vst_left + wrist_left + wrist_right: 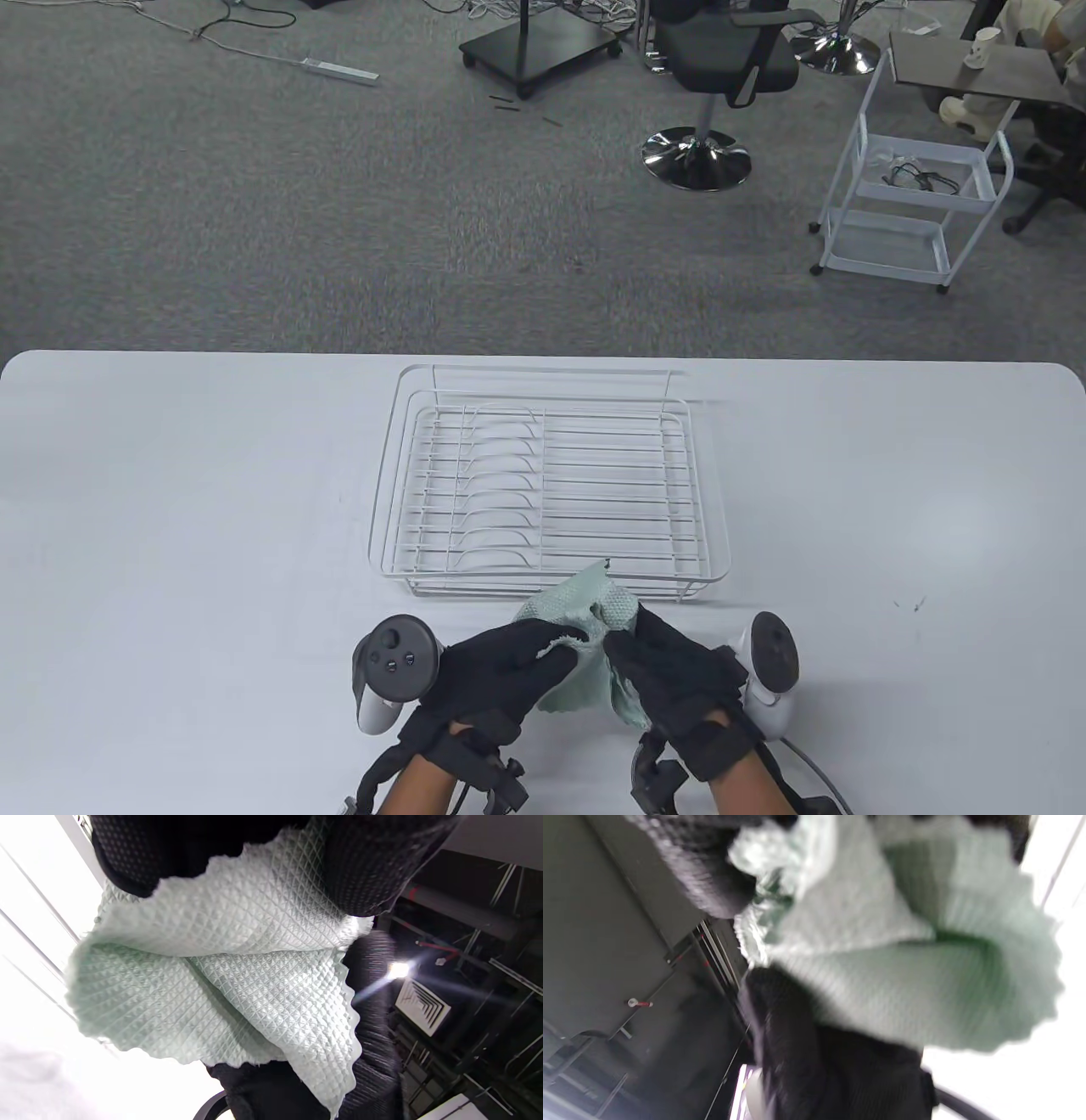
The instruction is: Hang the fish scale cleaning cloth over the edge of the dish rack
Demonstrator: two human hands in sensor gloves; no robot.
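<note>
A pale green fish scale cloth [585,645] is bunched between both gloved hands, just in front of the white wire dish rack [547,484] on the table. My left hand [509,671] grips its left side and my right hand [662,671] grips its right side. One cloth corner sticks up over the rack's near rim [551,579]. The left wrist view shows the cloth [237,984] with its diamond weave folded under my black fingers [140,853]. The right wrist view shows the cloth [908,963], blurred, held by my fingers [712,878].
The white table [170,509] spreads to both sides of the rack. Beyond its far edge lie grey carpet, an office chair [721,76] and a white trolley [916,195].
</note>
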